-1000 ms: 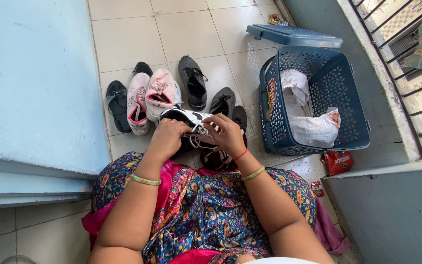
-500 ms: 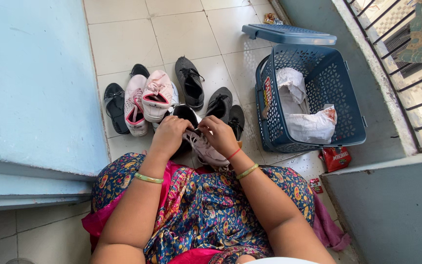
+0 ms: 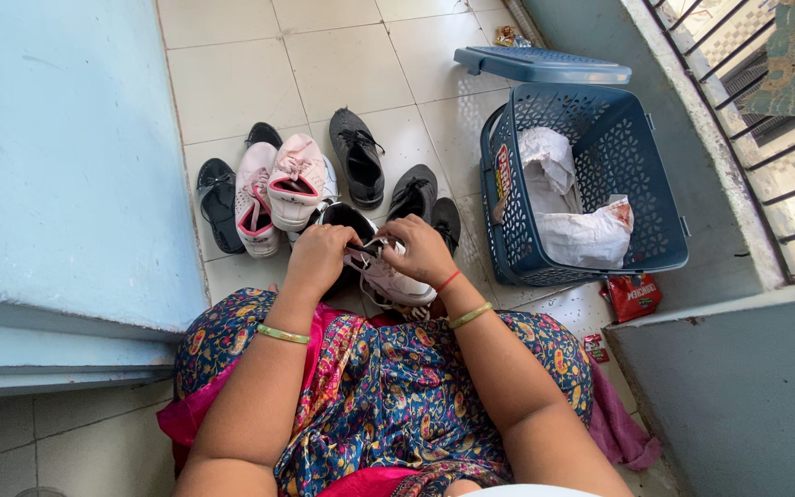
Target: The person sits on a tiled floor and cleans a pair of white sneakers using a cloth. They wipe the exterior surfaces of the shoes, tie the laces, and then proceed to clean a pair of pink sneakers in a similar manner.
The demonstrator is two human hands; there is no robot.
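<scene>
Left hand (image 3: 319, 258) & right hand (image 3: 423, 250) both pinch laces of white sneaker (image 3: 396, 281) over lap; pink shoes (image 3: 278, 189) just beyond; blue basket (image 3: 646, 175) to right.

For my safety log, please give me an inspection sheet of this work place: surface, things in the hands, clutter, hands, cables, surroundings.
Surface: pale tiled floor; the person sits on it.
Job's things: white sneaker with loose laces, held in front of the lap.
Clutter: pink sneakers, black shoes and black sandals on the tiles; red packet by the basket.
Grippers: left hand and right hand both pinch the laces of the white sneaker.
Cables: nothing seen.
Surroundings: blue basket holding white bags, its lid behind it; blue wall on the left; window bars on the right.
</scene>
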